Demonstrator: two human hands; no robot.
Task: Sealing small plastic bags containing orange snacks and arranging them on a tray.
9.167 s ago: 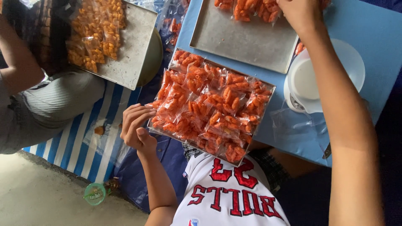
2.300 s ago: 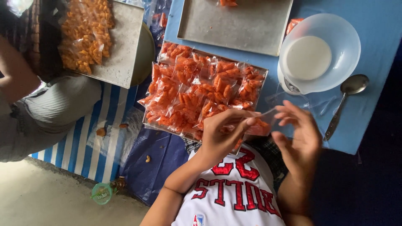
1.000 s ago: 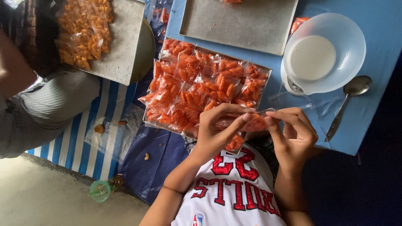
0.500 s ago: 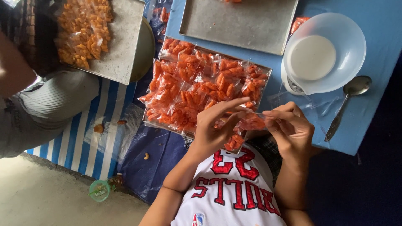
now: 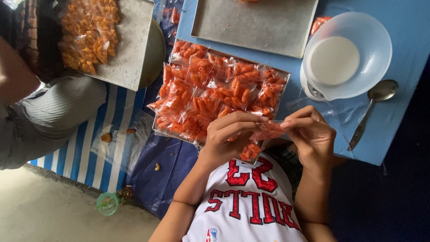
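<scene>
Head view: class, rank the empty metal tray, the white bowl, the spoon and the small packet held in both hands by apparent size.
1. Empty metal tray, partly cut off at the top
2. White bowl
3. Spoon
4. Small packet, mostly covered by fingers, so unsure against the spoon

Both hands meet over the near edge of a metal tray point(image 5: 166, 132) heaped with small clear packets of orange snacks point(image 5: 210, 96). The left hand point(image 5: 230, 136) and the right hand point(image 5: 311, 134) pinch the same small clear packet point(image 5: 268, 131) between their fingertips, the packet stretched between them. Just beyond the right hand stands a translucent bowl point(image 5: 378, 49) holding a white liquid, with a metal spoon point(image 5: 369, 110) lying beside it on the blue worktop point(image 5: 407, 27). Beyond both hands lies a flat metal sheet tray point(image 5: 251, 24). Far off past the left hand, another tray point(image 5: 132, 40) holds more orange packets next to another person's grey-clad leg point(image 5: 58, 107).
</scene>
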